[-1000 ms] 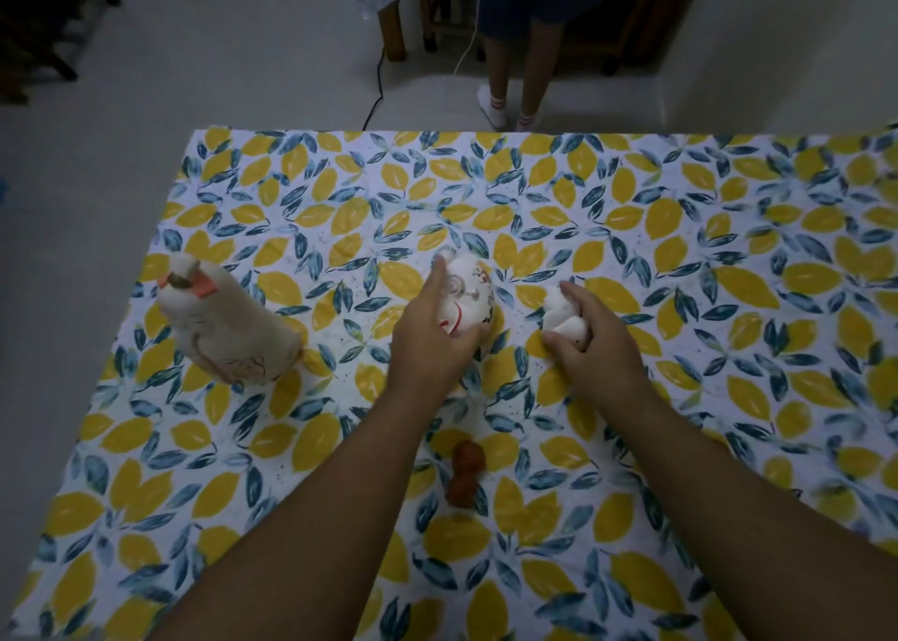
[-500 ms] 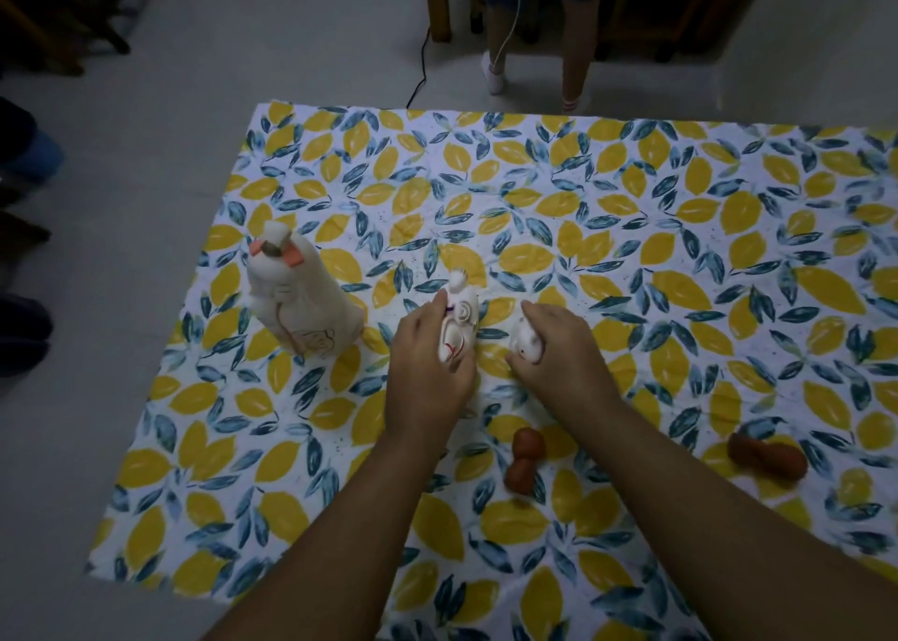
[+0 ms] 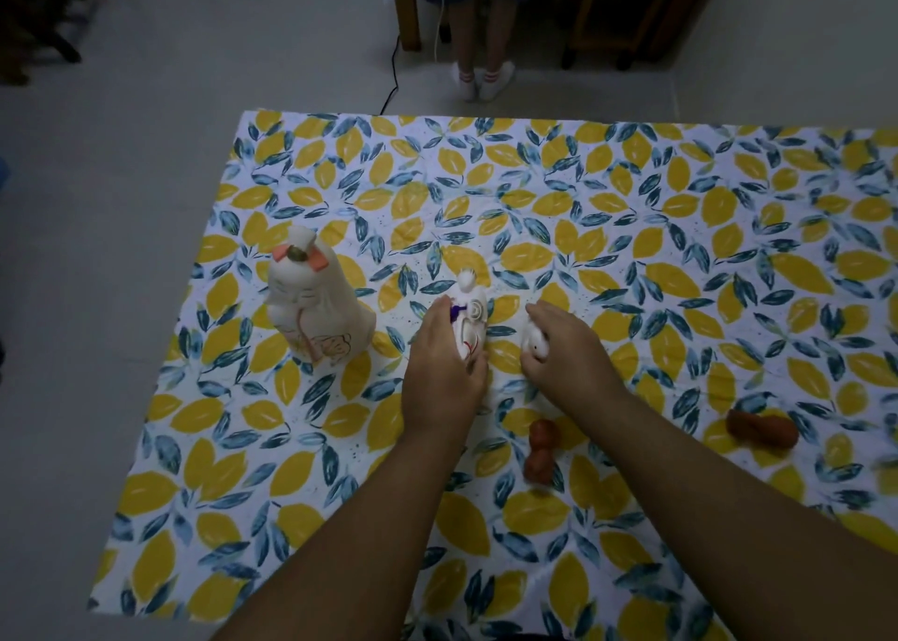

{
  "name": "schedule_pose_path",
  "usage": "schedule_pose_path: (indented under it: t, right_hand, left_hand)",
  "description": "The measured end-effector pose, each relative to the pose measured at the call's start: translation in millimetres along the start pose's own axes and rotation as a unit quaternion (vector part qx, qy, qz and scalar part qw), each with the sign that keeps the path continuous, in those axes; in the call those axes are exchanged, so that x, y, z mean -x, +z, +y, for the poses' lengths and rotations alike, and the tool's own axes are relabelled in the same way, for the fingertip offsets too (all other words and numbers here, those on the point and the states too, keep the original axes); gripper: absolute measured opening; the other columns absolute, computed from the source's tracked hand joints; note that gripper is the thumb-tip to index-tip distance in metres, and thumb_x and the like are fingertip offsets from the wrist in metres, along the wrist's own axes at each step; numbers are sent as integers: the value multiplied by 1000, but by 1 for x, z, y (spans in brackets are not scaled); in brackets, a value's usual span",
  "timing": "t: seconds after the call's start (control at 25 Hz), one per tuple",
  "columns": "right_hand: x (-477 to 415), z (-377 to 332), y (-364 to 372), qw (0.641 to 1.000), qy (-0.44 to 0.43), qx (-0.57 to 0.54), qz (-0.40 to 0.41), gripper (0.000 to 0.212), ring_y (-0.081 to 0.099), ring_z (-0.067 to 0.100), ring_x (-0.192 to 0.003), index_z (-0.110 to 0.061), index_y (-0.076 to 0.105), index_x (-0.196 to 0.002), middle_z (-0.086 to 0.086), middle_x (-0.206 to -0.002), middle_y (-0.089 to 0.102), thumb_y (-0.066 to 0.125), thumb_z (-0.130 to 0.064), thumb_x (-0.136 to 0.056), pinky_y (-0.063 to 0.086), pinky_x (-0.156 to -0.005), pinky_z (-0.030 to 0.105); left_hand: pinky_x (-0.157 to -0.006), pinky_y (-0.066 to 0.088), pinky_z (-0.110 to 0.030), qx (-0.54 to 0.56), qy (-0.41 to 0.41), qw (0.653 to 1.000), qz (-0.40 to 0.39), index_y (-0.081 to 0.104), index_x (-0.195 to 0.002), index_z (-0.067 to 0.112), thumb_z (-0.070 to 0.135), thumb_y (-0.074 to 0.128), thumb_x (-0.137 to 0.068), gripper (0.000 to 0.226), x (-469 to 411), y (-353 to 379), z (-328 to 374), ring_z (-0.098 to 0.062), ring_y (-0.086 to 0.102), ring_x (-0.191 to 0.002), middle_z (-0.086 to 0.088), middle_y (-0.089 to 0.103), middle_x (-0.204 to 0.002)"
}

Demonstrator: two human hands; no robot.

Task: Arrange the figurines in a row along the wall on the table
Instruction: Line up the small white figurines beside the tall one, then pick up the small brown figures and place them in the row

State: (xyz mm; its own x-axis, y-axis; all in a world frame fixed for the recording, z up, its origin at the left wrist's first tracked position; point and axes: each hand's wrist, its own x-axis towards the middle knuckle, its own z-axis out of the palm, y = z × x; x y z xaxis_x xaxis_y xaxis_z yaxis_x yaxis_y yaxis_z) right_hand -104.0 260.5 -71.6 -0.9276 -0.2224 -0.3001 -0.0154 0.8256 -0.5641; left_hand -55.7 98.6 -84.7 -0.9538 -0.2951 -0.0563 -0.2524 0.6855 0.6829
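A table covered by a white cloth printed with yellow lemons and blue-green leaves (image 3: 631, 213) fills most of the view. The left hand (image 3: 444, 373) is wrapped around a slim white painted figurine with a small knob on top and red and purple markings (image 3: 470, 310); the thumb lies up its left side and the fingers curl round its lower part, so the figurine stands upright in the grasp, in the middle of the cloth. Just to its right, the right hand (image 3: 568, 349) cups a small round white figurine (image 3: 534, 341), fingers bent closed over the top of it with only its left face showing. The two hands are close together but apart.

Well to the left, near the left edge of the cloth, a tall cream figurine with orange ear patches and a painted face (image 3: 316, 310) stands upright on its own, untouched. Nearer than the hands, between the two forearms, a small reddish-brown gourd-shaped figurine (image 3: 540, 451) lies on the cloth. Another reddish-brown figurine, longer and lying on its side (image 3: 763, 427), rests far to the right, slightly blurred.

Beyond the far edge of the table, a person's legs in white socks (image 3: 481, 77) stand on the pale floor beside dark wooden furniture (image 3: 627, 13).
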Motion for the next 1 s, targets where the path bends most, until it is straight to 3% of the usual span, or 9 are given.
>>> schedule_pose_path:
  t: [0.12,0.24,0.4,0.56,0.64,0.72,0.84,0.92,1.0]
  right_hand:
    - [10,-10,-3,999,8,-33,3,82,20,23,-153,-17,30,-157,8,-166,25,76,-22,-90,28,-120,42]
    - [36,-21,-7,996,-8,-57,73,82,23,22,-152,-18,33,-156,7,-164,30,77,-32,-89,30,-119,43]
    - [84,-16,-9,993,6,-13,121,65,30,21,-148,-22,40,-153,2,-160,38,65,-40,-95,31,-118,41]
    - [116,23,-18,989,56,37,130,57,37,23,-144,-23,47,-149,3,-155,45,61,-41,-97,38,-113,48]
    - [123,52,-26,986,69,59,136,55,40,25,-142,-22,50,-147,4,-154,47,62,-39,-96,40,-111,48]
    - [127,86,-37,982,90,70,150,53,42,28,-139,-19,53,-144,7,-152,49,63,-37,-96,42,-109,49]
    - [131,142,-60,957,192,45,214,51,44,39,-130,-17,54,-141,16,-146,47,63,-39,-96,46,-96,54]
    - [133,173,-72,927,294,-16,233,55,43,44,-125,-16,52,-140,21,-145,41,63,-44,-95,47,-92,57]
    - [130,195,-79,910,352,-94,199,57,47,44,-121,-15,51,-139,22,-144,42,63,-49,-94,48,-92,55]
  left_hand:
    - [-106,44,-45,22,-3,1000,-7,29,-153,13,24,76,-86,83,0,-1,2,-27,42,-136,-9,45,-150]
    - [-109,41,-45,60,-14,998,-4,22,-155,19,30,78,-83,92,10,-10,8,-23,34,-142,-4,38,-156]
    - [-118,27,-40,63,111,991,27,22,-155,24,34,72,-87,86,50,-26,20,-16,21,-149,0,31,-159]
    - [-114,30,-36,71,189,979,-34,40,-145,22,34,67,-91,62,95,-16,33,-18,36,-140,0,46,-145]
    - [-107,37,-45,15,166,983,-78,43,-141,23,39,63,-91,56,111,1,41,-22,42,-130,0,49,-137]
    - [-105,38,-50,-59,80,986,-132,39,-144,20,47,58,-93,61,115,18,47,-28,40,-127,-4,45,-137]
    - [-95,43,-44,-98,-48,980,-166,44,-137,15,39,55,-98,47,116,42,56,-33,44,-120,-11,45,-131]
    - [-83,43,-38,-77,-49,985,-149,53,-120,15,27,57,-99,24,118,55,67,-32,51,-108,-9,49,-116]
    - [-81,45,-39,-45,-46,988,-138,55,-122,15,24,61,-98,27,121,69,85,-29,53,-104,-9,52,-116]
